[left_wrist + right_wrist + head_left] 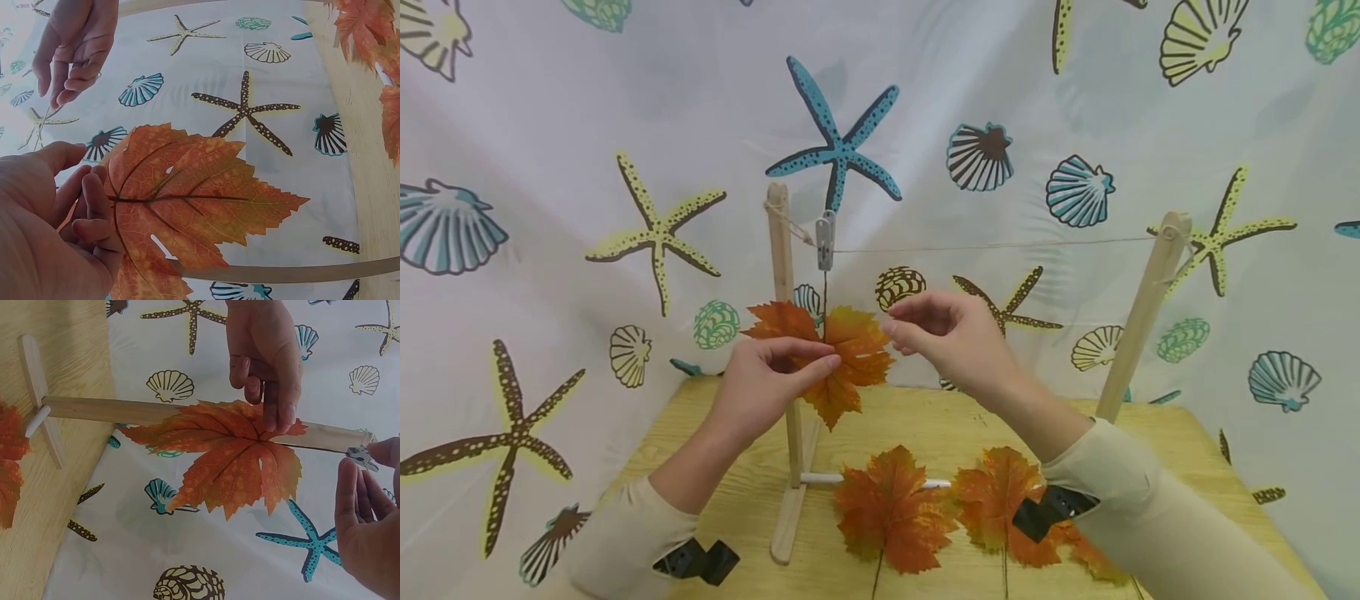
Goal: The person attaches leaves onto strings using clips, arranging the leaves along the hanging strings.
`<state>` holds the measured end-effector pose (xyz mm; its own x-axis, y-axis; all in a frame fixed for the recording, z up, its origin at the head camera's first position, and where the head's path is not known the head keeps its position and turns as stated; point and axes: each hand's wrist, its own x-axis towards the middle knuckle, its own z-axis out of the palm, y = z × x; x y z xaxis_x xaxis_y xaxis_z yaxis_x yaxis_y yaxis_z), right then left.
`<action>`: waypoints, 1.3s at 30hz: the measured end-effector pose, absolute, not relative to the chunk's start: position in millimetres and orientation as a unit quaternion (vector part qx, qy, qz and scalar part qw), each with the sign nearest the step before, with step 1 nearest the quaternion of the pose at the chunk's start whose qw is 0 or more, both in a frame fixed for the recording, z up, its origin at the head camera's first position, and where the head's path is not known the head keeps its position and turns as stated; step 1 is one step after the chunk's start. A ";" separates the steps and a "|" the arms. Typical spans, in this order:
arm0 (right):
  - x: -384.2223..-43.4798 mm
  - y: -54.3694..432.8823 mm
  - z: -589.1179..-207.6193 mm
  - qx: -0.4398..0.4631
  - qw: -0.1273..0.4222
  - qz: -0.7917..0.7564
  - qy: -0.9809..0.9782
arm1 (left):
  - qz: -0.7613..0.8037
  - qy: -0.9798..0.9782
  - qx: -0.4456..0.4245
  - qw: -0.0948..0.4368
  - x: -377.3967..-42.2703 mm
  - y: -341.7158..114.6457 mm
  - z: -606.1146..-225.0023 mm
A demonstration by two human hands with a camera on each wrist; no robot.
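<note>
An orange maple leaf (857, 342) hangs by its dark stem from a grey clothespin (825, 242) clipped on a thin string (1000, 247), near the left wooden post (781, 267). My left hand (767, 383) is in front of this leaf, thumb and index fingertips right by the base of the stem. The left wrist view shows a small gap between the thumb and fingers (94, 194), with the leaf behind them. Right of the leaf, my right hand (951, 342) is raised with loosely bent fingers, holding nothing. In the right wrist view its fingertips overlap the clothespin (361, 456).
Several more orange leaves (895, 508) lie on the wooden table (722, 467), partly under my right forearm. The string runs to a right post (1138, 325). A white bar (820, 478) joins the stand low down. Behind hangs a sea-patterned cloth (700, 108).
</note>
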<state>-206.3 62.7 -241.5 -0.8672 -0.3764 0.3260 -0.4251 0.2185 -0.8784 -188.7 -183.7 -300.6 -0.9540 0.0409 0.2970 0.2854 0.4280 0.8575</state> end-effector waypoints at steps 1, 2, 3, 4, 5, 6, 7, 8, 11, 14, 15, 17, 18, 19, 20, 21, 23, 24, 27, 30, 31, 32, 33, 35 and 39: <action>-204.3 63.3 -244.1 0.258 0.017 0.569 -0.781 | -0.525 -0.838 -0.095 0.113 -188.2 -183.6 -301.2; -202.5 63.7 -246.4 0.259 0.013 0.567 -0.782 | -0.525 -0.839 -0.092 0.110 -187.6 -183.6 -301.9; -200.9 64.1 -248.5 0.260 0.010 0.566 -0.782 | -0.526 -0.839 -0.088 0.106 -187.0 -183.6 -302.6; -199.4 64.4 -250.2 0.261 0.008 0.564 -0.783 | -0.527 -0.839 -0.085 0.102 -186.4 -183.7 -303.2; -198.1 64.5 -251.8 0.264 0.007 0.563 -0.783 | -0.529 -0.839 -0.084 0.099 -186.2 -183.6 -303.9; -197.0 64.6 -253.2 0.267 0.006 0.564 -0.782 | -0.531 -0.838 -0.083 0.096 -185.9 -183.6 -304.4; -195.9 64.5 -254.4 0.271 0.006 0.565 -0.779 | -0.534 -0.836 -0.083 0.094 -185.6 -183.6 -304.7; -195.2 64.5 -255.8 0.273 0.006 0.566 -0.778 | -0.537 -0.834 -0.084 0.092 -185.2 -183.6 -305.0; -193.2 66.5 -260.8 0.275 0.008 0.571 -0.773 | -0.544 -0.829 -0.093 0.083 -184.8 -180.8 -306.1; -191.7 69.1 -266.4 0.274 0.010 0.569 -0.776 | -0.545 -0.830 -0.097 0.074 -183.7 -177.5 -308.2; -191.2 69.8 -268.2 0.272 0.010 0.567 -0.778 | -0.544 -0.830 -0.099 0.070 -183.3 -176.6 -309.4; -190.2 70.8 -271.7 0.271 0.008 0.564 -0.780 | -0.542 -0.832 -0.098 0.066 -182.2 -175.6 -312.3; -189.8 71.1 -273.5 0.271 0.007 0.563 -0.781 | -0.540 -0.833 -0.097 0.065 -181.6 -175.4 -314.1; -189.5 71.4 -275.2 0.272 0.007 0.563 -0.781 | -0.540 -0.833 -0.096 0.064 -181.1 -175.4 -316.0; -189.4 71.8 -277.0 0.272 0.006 0.563 -0.780 | -0.541 -0.833 -0.095 0.063 -180.7 -175.6 -318.0; -189.3 72.2 -278.9 0.272 0.006 0.564 -0.780 | -0.541 -0.834 -0.094 0.062 -180.3 -175.8 -319.9; -189.0 73.7 -282.8 0.269 0.005 0.565 -0.780 | -0.542 -0.833 -0.093 0.057 -180.0 -176.1 -323.6; -188.7 74.7 -284.8 0.268 0.006 0.566 -0.780 | -0.542 -0.833 -0.095 0.053 -179.9 -176.1 -325.3; -187.6 75.7 -290.5 0.266 0.003 0.568 -0.779 | -0.537 -0.837 -0.101 0.043 -179.2 -178.5 -330.1; -185.7 76.3 -294.5 0.268 -0.004 0.569 -0.778 | -0.532 -0.839 -0.109 0.041 -178.9 -180.6 -334.5; -185.2 76.5 -295.8 0.267 -0.008 0.569 -0.778 | -0.531 -0.839 -0.109 0.040 -178.9 -181.2 -336.1; -184.7 76.7 -296.9 0.265 -0.011 0.568 -0.779 | -0.531 -0.839 -0.109 0.039 -178.8 -181.5 -337.6; -184.2 77.2 -298.1 0.263 -0.014 0.567 -0.781 | -0.532 -0.839 -0.108 0.037 -178.6 -181.5 -339.1; -183.1 78.7 -300.9 0.258 -0.020 0.561 -0.786 | -0.534 -0.839 -0.105 0.031 -177.7 -180.7 -342.3; -180.9 82.8 -307.7 0.254 -0.031 0.556 -0.791 | -0.540 -0.836 -0.093 0.016 -175.1 -177.3 -349.9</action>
